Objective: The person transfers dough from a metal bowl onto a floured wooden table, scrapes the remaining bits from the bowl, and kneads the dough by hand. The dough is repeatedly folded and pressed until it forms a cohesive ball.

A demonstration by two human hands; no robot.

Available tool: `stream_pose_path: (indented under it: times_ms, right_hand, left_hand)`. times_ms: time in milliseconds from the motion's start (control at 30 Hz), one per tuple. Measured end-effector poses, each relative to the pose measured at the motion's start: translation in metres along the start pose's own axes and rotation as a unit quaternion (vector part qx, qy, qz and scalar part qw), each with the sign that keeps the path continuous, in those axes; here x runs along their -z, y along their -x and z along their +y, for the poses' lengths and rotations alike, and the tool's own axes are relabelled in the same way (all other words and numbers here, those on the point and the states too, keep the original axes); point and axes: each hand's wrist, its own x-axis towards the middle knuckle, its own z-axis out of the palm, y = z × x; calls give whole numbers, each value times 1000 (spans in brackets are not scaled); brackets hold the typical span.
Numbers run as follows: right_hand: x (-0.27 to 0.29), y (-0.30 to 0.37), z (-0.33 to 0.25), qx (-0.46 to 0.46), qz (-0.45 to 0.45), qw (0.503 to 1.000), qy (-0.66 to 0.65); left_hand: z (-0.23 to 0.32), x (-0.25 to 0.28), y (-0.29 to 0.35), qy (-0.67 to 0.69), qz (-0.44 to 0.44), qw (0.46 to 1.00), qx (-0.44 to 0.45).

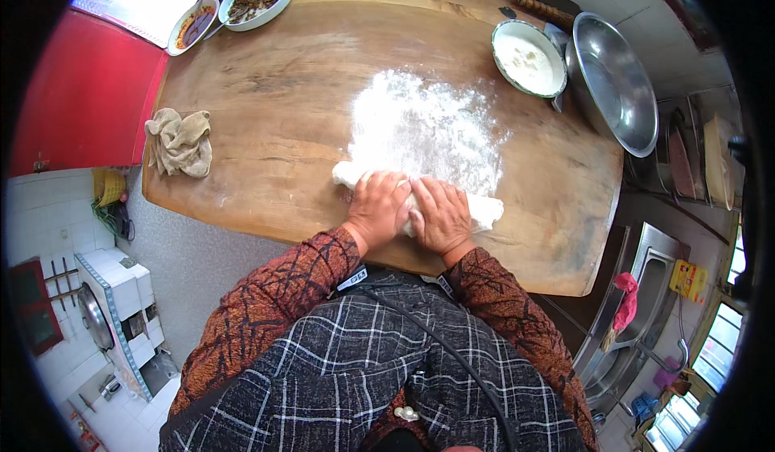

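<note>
A thick white roll of dough lies crosswise near the front edge of the wooden board. My left hand presses on it left of the middle, fingers curled over the top. Right beside it, my right hand grips the same roll, the two hands touching at the thumbs. Both ends of the dough stick out past my hands; its middle is partly hidden under them. Just beyond the roll, a broad patch of white flour is spread over the wood.
At the far right stand a bowl of flour and a large metal basin, with a wooden rolling pin behind. Far left are a bowl of dark filling and a smaller sauce dish. A crumpled cloth lies at the left edge.
</note>
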Motion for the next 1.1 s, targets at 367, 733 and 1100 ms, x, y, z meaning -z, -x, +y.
stream_pose_path:
  times_ms: [367,733,1100]
  right_hand:
    - [-22,-63,50,-119,29,992,-28]
    - [25,27,136,-302,163,938,49]
    - [-4,10,41,-128,116,961,-216]
  left_hand:
    - [-28,-19,-80,29,-20,995,96]
    - [-133,20,0,-69,24,950,304]
    - [-26,-20,-17,187,38,981,31]
